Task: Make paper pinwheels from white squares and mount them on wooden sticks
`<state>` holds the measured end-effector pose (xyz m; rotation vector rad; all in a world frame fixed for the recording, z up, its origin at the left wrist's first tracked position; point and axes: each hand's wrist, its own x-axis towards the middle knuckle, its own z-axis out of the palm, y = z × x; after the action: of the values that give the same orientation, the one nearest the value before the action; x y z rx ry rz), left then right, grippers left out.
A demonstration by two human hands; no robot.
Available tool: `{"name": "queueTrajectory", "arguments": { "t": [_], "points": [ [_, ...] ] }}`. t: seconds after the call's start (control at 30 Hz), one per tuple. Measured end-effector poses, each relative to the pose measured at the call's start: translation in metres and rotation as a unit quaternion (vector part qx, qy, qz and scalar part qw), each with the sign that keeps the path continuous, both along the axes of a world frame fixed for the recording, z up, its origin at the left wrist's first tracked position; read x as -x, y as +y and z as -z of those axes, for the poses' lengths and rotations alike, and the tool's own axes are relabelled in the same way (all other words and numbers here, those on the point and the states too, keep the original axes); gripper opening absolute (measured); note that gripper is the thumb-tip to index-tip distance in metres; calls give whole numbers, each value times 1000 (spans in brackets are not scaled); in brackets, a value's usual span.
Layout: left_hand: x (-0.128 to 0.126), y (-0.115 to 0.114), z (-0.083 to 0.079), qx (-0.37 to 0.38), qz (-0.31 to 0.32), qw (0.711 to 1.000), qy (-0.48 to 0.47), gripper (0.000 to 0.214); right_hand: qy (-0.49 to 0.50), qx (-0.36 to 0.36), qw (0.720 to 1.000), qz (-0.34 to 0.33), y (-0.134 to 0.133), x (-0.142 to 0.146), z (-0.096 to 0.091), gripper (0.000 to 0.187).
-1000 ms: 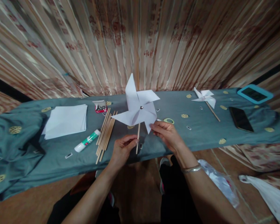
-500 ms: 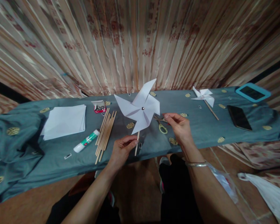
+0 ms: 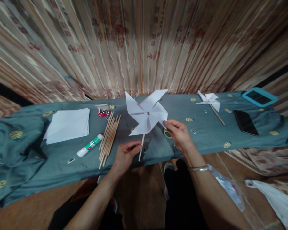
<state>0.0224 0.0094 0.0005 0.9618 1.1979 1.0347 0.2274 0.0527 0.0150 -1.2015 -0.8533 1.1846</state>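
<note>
A white paper pinwheel (image 3: 146,123) with a shiny pin at its centre is held up over the table on a thin wooden stick (image 3: 141,147). The fingers of my left hand (image 3: 127,155) are closed round that stick just below the blades. My right hand (image 3: 179,131) touches the lower right blade, its thumb and fingertips pinched at the blade's tip. Behind the right fingers, scissors (image 3: 167,133) lie on the cloth, mostly hidden; a yellow-green handle loop shows.
On the cloth-covered table (image 3: 62,169) lie white paper (image 3: 68,126), a glue stick (image 3: 90,145), several wooden sticks (image 3: 109,139) and an open box of pins (image 3: 103,111). To the right are a smaller pinwheel (image 3: 210,100), a phone (image 3: 246,122) and a blue-framed device (image 3: 259,96).
The pinwheel's blades have turned a little. My right hand has moved left from beside the pinwheel and now meets a blade. My left hand keeps its hold on the stick.
</note>
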Motion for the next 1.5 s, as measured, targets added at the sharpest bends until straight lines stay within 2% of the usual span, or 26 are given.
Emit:
{"name": "queueTrajectory", "arguments": {
  "t": [0.2, 0.33, 0.4, 0.6, 0.8, 0.93, 1.0, 1.07, 1.13, 1.27, 1.4, 1.5],
  "points": [
    [0, -1, 2, -14, -4, 1000, -4, 20, 69, 67, 979, -179, -15, 26, -3, 24],
    [0, 0, 4, -19, -4, 1000, -25, 20, 6, 64, 954, -294, -18, 30, -4, 23],
    [1, 0, 5, -17, -13, 999, -28, 20, -28, 65, 946, -317, -17, 22, -6, 21],
    [2, 1, 6, 1, -27, 999, -34, 24, -97, 84, 954, -270, -15, -7, -11, 24],
    [-2, 1, 3, 12, -23, 999, -44, 27, -102, 53, 974, -196, -13, 2, -4, 31],
    [-8, 1, 1, 19, -30, 998, -52, 27, -87, 54, 989, -109, -7, -6, -4, 37],
    [-10, 1, 2, 19, -30, 998, -54, 26, -56, 50, 997, -37, -4, -13, -4, 40],
    [-11, 1, 3, 20, -24, 998, -54, 26, -22, 20, 999, 39, -2, -19, -3, 40],
    [-11, 0, 5, 19, -15, 999, -48, 26, -21, -24, 997, 77, -1, -22, -3, 38],
    [-10, -2, 8, 12, 1, 999, -37, 26, -80, -60, 992, 79, -1, -21, -1, 31],
    [-9, -2, 8, 18, -6, 999, -36, 26, -102, -39, 991, 75, -2, -20, 2, 29],
    [-8, -1, 8, 21, -14, 999, -40, 25, -94, -16, 994, 48, -5, -19, 1, 28]
  ]
}}
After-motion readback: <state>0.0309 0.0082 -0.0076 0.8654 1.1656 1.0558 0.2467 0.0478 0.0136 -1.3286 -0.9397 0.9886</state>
